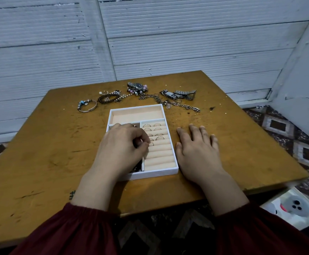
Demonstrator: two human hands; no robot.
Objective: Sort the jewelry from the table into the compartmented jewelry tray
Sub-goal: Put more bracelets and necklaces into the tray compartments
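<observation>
Over the white compartmented jewelry tray (172, 144), your left hand (124, 144) pinches a thin silver ring (151, 143) at the ring rolls.
Your right hand (197, 146) lies spread flat on the worn wooden bench (49, 144) beside the tray; tangled bracelets, chains and watches (140, 93) lie along the far edge.

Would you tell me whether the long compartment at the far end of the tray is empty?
Empty: the long compartment shows only bare peach lining.
</observation>
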